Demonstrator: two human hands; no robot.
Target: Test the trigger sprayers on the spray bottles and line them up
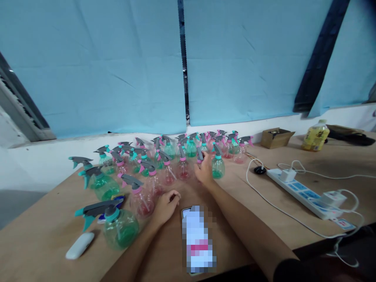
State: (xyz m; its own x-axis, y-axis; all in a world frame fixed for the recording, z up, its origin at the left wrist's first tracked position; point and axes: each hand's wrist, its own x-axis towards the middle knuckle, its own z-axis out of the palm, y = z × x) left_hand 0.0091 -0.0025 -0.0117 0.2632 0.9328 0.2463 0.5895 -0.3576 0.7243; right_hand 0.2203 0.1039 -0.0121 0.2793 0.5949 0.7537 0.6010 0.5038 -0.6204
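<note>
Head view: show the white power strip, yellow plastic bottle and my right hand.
white power strip [305, 194], head view, middle sockets.
yellow plastic bottle [315, 137], head view, body.
right hand [205, 171], head view, its back.

Spray bottles [168, 172] left of power strip [305, 194]

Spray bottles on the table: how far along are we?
Done: the spray bottles in view all stand on the table with trigger heads on. In hand: the right hand is at a pink-collared bottle; the left hand rests curled by a pink bottle. Left: no headless bottle shows, so unclear.
</note>
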